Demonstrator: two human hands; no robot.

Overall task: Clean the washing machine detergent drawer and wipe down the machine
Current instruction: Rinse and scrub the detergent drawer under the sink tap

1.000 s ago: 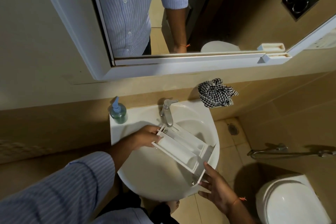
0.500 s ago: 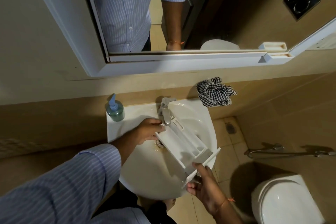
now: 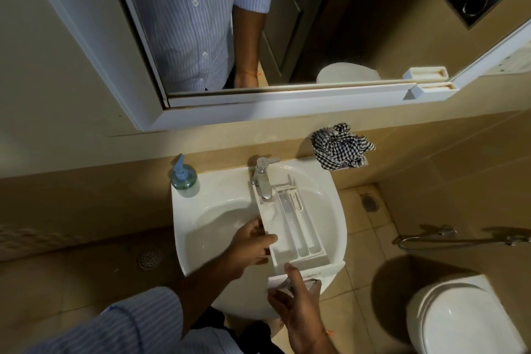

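detergent drawer (image 3: 290, 227) between left hand (image 3: 253, 244) and right hand (image 3: 298, 304).

One drawer (image 3: 290, 227), one faucet (image 3: 263, 178), one cloth (image 3: 340, 149) (checked), two hands.

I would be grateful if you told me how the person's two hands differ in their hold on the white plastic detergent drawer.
The left hand grips the white plastic detergent drawer by its long left side wall; the right hand holds its front panel nearest the person. The left sits over the white ceramic sink bowl, the right at its near rim. Both are bare.
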